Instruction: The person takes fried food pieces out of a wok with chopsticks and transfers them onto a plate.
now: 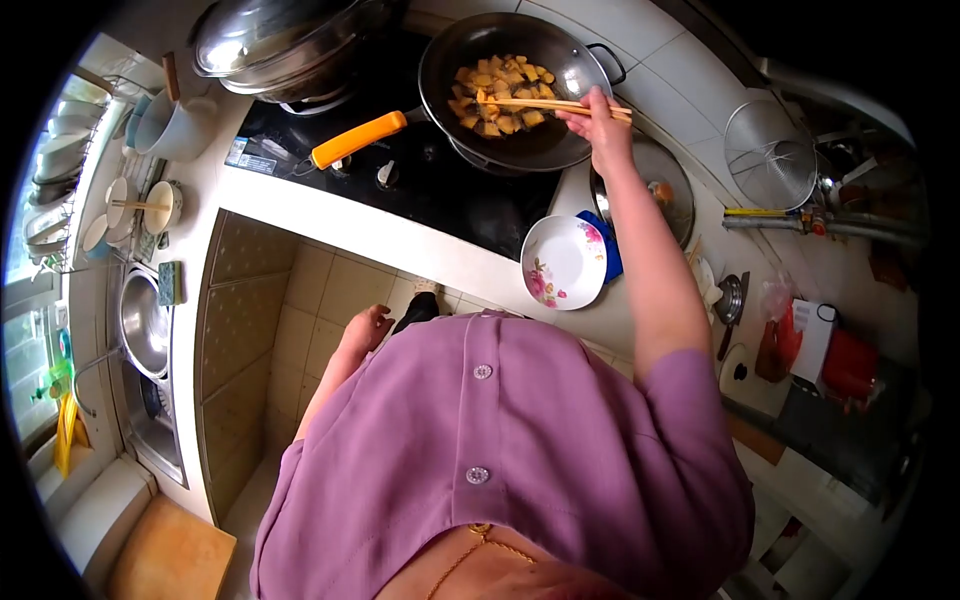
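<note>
1. Just ahead of your right hand [603, 125], golden pieces [528, 72] are lying in the bottom of a wok [567, 146].
2. Right hand: closing round a pair of chopsticks [550, 104], whose tips are reaching among the pieces.
3. Left hand [368, 330]: hanging low by your side, fingers curving loosely; its palm is facing out of sight, so how wide it is opening, or whether it is holding anything, you cannot tell.
4. Handling, as judged: you are doing best by keeping the tips low, turning pieces gently and spreading them for even browning. Your wrist is passing over the rim, so holding it high is wise.
5. Surface, left of the right hand: an orange handle [358, 138] is jutting over the black hob [425, 190]; a lidded pot [285, 50] is standing farther left.
6. Surface, nearer you than the right hand: a floral bowl [565, 262] is resting on the white counter [500, 278].
7. Room, beyond the left hand's side: a steel sink [146, 320] and a sponge [170, 284] are sitting along the side counter.
</note>
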Motion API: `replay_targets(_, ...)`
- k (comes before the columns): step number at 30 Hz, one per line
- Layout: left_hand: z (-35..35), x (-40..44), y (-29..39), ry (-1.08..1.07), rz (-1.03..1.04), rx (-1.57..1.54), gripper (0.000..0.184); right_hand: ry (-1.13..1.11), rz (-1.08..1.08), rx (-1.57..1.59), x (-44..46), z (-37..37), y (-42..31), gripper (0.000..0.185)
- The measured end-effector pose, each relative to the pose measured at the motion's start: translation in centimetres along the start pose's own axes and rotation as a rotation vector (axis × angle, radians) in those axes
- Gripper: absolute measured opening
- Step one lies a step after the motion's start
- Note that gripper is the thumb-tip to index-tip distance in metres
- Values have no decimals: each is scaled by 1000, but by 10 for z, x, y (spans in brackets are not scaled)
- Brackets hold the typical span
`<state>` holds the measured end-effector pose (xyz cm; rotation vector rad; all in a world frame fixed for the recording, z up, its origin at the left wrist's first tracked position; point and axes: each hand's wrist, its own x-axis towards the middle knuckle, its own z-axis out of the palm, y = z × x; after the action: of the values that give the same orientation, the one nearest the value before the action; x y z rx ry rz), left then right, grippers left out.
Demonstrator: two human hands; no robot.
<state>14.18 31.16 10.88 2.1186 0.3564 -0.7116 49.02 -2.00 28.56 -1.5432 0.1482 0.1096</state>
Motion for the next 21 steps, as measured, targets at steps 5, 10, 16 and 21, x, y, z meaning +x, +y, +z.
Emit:
replay_targets(5,-4,6,84,-83,201,-155,34,43,49,122,-21,-44,-12,34)
replay_targets(10,26,34,160,-341,370,-227,36,96,49,88,-42,-66,-17,34)
replay_targets(16,100,77,204,-526,-14,-560,70,80,23,-10,-54,-82,-10,35)
replay_targets(21,129,98,199,-521,-101,-761,59,81,-55,42,-61,-82,-14,34)
